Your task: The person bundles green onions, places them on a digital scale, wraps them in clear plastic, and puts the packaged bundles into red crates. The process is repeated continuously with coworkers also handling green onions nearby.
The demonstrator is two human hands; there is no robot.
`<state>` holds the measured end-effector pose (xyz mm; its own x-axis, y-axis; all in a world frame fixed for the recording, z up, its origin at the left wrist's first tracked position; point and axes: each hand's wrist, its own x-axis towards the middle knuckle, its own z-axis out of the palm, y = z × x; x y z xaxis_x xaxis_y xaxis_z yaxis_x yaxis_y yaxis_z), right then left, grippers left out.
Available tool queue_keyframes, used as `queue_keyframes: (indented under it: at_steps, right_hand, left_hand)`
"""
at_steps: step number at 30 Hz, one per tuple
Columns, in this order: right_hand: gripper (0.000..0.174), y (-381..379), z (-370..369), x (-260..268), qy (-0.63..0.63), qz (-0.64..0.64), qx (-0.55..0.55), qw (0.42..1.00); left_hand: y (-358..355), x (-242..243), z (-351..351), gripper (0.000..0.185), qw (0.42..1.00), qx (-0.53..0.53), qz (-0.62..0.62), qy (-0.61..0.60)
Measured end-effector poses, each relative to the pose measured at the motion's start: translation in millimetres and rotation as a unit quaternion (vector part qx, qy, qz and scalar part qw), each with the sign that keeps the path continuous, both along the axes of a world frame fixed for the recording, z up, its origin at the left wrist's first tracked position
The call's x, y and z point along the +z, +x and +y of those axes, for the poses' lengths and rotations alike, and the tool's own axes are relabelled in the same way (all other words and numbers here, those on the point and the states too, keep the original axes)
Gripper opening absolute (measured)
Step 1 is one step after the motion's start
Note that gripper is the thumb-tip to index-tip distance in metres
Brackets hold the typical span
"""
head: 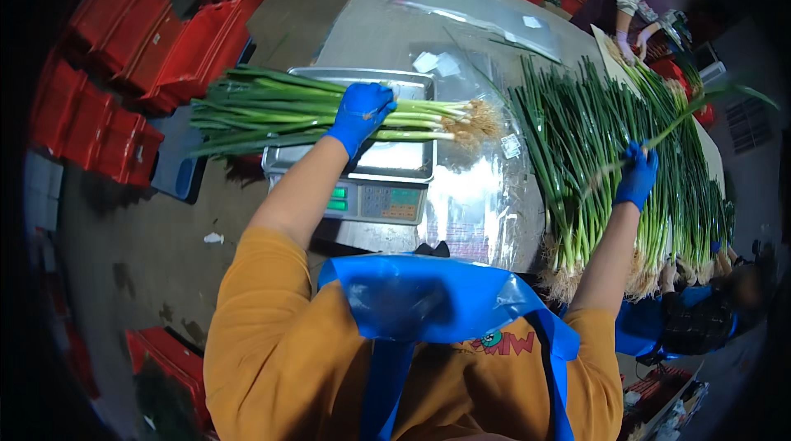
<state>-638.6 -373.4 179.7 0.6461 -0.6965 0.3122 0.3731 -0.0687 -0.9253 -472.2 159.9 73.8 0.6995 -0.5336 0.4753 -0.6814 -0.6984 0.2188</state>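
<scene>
My left hand [363,116], in a blue glove, grips a bunch of green onions [272,110] over the steel pan [395,163] of a digital scale. The bunch's roots point right and its leaves reach past the pan's left edge. The scale's keypad and lit display [338,198] face me. My right hand [638,172], also blue-gloved, is closed around a single green onion [673,122], raised above a long row of green onions [575,132] lying side by side on the table, roots toward me. The fingertips of my left hand are partly hidden.
Stacked red plastic crates [154,39] stand on the left, more behind the table [364,27]. Small white labels or papers [435,64] lie beyond the scale. A co-worker's gloved hands [633,45] handle onions at the far right; another person's hands [670,271] are at the near right.
</scene>
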Motion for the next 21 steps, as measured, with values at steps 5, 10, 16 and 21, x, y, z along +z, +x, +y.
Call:
queue_keyframes:
  at_steps: [5, 10, 16, 21]
  right_hand:
    - [0.033, -92.4, -80.3, -148.2, -0.160, 0.282, -0.149, 0.934]
    - [0.044, -134.2, -17.4, -197.9, -0.396, 0.510, -0.095, 0.758]
    - [0.046, -105.2, 15.1, -157.7, -0.493, 0.386, -0.125, 0.770]
    - [0.045, -38.0, 63.4, -122.7, -0.413, 0.248, -0.032, 0.876]
  left_hand:
    - [16.0, 40.6, 22.3, 0.047, 0.990, 0.027, -0.136, -0.039]
    - [15.1, 110.1, 62.4, 0.052, 0.992, 0.046, -0.108, -0.054]
    - [-4.1, 122.2, 75.4, 0.033, 0.995, -0.036, -0.093, 0.025]
    - [-15.0, 75.8, 22.6, 0.013, 0.985, -0.156, -0.057, 0.055]
